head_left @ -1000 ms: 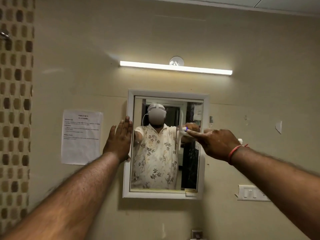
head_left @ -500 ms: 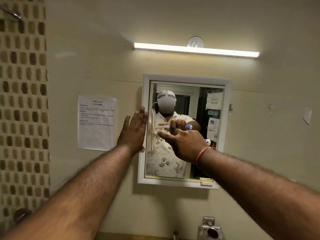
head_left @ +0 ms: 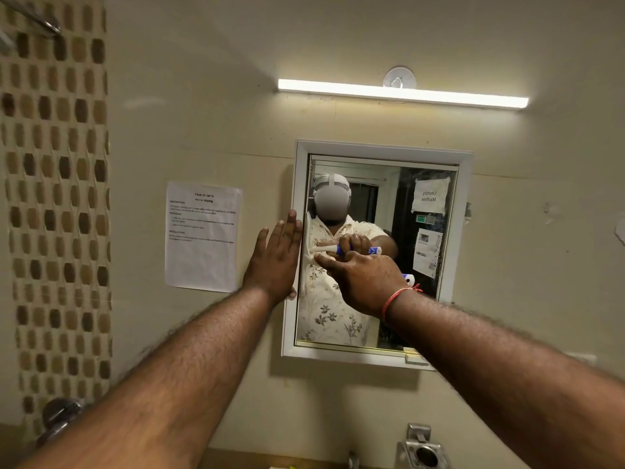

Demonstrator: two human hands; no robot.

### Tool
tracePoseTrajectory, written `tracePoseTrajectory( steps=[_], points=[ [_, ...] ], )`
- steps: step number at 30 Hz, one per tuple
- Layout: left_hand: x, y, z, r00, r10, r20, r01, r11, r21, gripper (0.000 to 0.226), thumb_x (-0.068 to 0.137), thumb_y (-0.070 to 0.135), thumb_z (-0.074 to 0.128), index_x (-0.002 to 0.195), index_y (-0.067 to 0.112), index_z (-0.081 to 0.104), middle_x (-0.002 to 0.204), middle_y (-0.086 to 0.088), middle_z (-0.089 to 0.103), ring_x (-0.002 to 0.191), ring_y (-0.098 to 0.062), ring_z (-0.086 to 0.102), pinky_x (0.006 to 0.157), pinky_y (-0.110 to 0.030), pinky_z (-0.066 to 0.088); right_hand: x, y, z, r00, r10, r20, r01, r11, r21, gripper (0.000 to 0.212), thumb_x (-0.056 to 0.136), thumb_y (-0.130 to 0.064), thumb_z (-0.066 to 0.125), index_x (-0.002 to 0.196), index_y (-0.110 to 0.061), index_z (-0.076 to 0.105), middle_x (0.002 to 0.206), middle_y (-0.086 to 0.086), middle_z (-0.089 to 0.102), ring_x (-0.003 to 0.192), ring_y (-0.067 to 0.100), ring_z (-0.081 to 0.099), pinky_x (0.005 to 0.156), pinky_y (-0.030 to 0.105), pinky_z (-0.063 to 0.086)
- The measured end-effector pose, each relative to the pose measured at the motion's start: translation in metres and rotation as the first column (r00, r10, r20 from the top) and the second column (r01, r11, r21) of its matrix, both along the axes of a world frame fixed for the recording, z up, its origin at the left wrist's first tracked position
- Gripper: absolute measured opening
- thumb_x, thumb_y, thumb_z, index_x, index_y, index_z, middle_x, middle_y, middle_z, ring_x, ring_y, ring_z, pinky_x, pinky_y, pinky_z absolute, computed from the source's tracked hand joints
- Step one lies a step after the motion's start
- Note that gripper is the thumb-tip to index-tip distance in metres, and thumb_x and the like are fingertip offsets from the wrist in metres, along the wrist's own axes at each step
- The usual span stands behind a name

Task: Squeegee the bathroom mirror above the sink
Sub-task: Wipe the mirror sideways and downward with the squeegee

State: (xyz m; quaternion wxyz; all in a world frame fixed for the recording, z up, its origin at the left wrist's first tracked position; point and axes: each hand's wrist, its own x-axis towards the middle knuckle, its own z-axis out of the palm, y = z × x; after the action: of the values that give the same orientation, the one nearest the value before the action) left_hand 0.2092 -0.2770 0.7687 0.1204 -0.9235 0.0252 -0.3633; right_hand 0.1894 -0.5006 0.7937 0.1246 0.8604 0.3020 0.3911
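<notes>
A white-framed mirror [head_left: 455, 252] hangs on the beige wall below a tube light. My left hand [head_left: 275, 257] lies flat, fingers spread, against the mirror's left frame edge. My right hand [head_left: 363, 282] is closed around a squeegee [head_left: 410, 278] with a white and blue handle, held against the glass near the left side at mid height. Most of the tool is hidden behind my hand; its handle end shows by my wrist, and the reflection shows the white head and blue grip. A red thread sits on my right wrist.
A printed paper sheet [head_left: 202, 236] is taped to the wall left of the mirror. A lit tube light [head_left: 402, 93] runs above. A metal holder [head_left: 424, 450] sits below the mirror, a brown mosaic tile strip [head_left: 57, 198] at far left, a switch plate [head_left: 580, 358] at right.
My right hand has carried the squeegee leftward across the glass, from the right side to near the left frame. The view has shifted, so the mirror now sits further right. My left hand stays on the frame.
</notes>
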Motion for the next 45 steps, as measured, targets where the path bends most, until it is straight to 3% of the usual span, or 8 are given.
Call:
tracePoseTrajectory(
  steps=[7,12,18,30,35,37,40,45],
  points=[
    [0.000,-0.003,-0.002,0.999,0.036,-0.001,-0.036,0.999,0.021,0.165,0.076,0.066,0.092,0.169,0.002,-0.028,0.178,-0.022,-0.038,0.173,-0.042,-0.004,0.139,-0.062,0.008,0.012,-0.008,-0.001,1.000,-0.003,-0.017,0.003,1.000,0.000,0.059,0.113,-0.034,0.045,0.165,-0.052,0.022,0.121,0.010,0.074,0.092,0.030,0.077,0.068,0.044,0.065],
    [-0.003,-0.005,0.000,0.998,0.056,-0.026,-0.055,0.998,0.029,0.162,0.079,0.065,0.091,0.169,0.002,-0.028,0.177,-0.022,-0.039,0.173,-0.042,-0.007,0.139,-0.062,0.009,0.012,-0.034,-0.005,1.000,-0.002,-0.024,0.002,1.000,0.017,0.061,0.113,-0.032,0.047,0.164,-0.053,0.021,0.114,0.006,0.074,0.084,0.026,0.075,0.065,0.042,0.065],
    [-0.004,-0.005,-0.001,0.997,0.067,-0.029,-0.066,0.997,0.037,0.161,0.080,0.065,0.090,0.169,0.002,-0.029,0.177,-0.021,-0.039,0.173,-0.041,-0.007,0.139,-0.061,0.007,0.009,-0.063,-0.009,0.998,-0.022,-0.066,0.025,0.999,0.046,0.063,0.111,-0.035,0.048,0.163,-0.056,0.018,0.119,0.006,0.074,0.093,0.028,0.075,0.073,0.046,0.067],
    [-0.007,-0.009,-0.004,0.996,0.085,-0.023,-0.084,0.996,0.040,0.161,0.080,0.065,0.090,0.170,0.002,-0.028,0.178,-0.023,-0.037,0.173,-0.042,-0.005,0.139,-0.062,0.008,-0.017,-0.122,-0.001,0.992,-0.118,-0.053,0.119,0.993,0.017,0.067,0.108,-0.045,0.059,0.169,-0.046,0.032,0.125,0.007,0.072,0.099,0.026,0.073,0.082,0.039,0.063],
    [-0.010,-0.012,-0.005,0.995,0.102,-0.015,-0.101,0.994,0.037,0.159,0.081,0.062,0.092,0.171,0.002,-0.025,0.179,-0.023,-0.034,0.173,-0.042,-0.003,0.139,-0.061,0.008,-0.010,-0.156,-0.009,0.989,-0.148,0.013,0.148,0.989,0.025,0.070,0.105,-0.038,0.067,0.167,-0.047,0.036,0.109,0.008,0.074,0.072,0.022,0.068,0.065,0.036,0.062],
    [-0.010,-0.013,-0.006,0.995,0.104,-0.012,-0.103,0.994,0.037,0.159,0.081,0.062,0.092,0.170,0.002,-0.024,0.180,-0.024,-0.032,0.173,-0.042,-0.001,0.139,-0.061,0.008,-0.007,-0.172,-0.010,0.985,-0.174,0.006,0.173,0.984,0.037,0.068,0.105,-0.036,0.066,0.166,-0.047,0.038,0.102,0.007,0.072,0.065,0.017,0.057,0.058,0.030,0.053],
    [-0.010,-0.014,-0.007,0.995,0.104,-0.004,-0.104,0.994,0.033,0.158,0.080,0.062,0.092,0.171,0.001,-0.022,0.181,-0.024,-0.028,0.173,-0.041,0.000,0.139,-0.060,0.008,-0.008,-0.195,-0.010,0.978,-0.209,0.022,0.208,0.977,0.054,0.064,0.107,-0.036,0.064,0.165,-0.048,0.039,0.078,0.001,0.055,0.054,0.016,0.047,0.051,0.027,0.044],
    [-0.013,-0.016,-0.010,0.994,0.111,-0.003,-0.111,0.993,0.027,0.157,0.079,0.062,0.093,0.172,0.001,-0.019,0.182,-0.023,-0.026,0.173,-0.040,0.004,0.138,-0.059,0.010,-0.014,-0.221,-0.010,0.955,-0.295,-0.005,0.295,0.954,0.048,0.057,0.113,-0.044,0.041,0.167,-0.053,0.025,0.080,-0.003,0.048,0.058,0.019,0.053,0.055,0.033,0.056]
  ],
)
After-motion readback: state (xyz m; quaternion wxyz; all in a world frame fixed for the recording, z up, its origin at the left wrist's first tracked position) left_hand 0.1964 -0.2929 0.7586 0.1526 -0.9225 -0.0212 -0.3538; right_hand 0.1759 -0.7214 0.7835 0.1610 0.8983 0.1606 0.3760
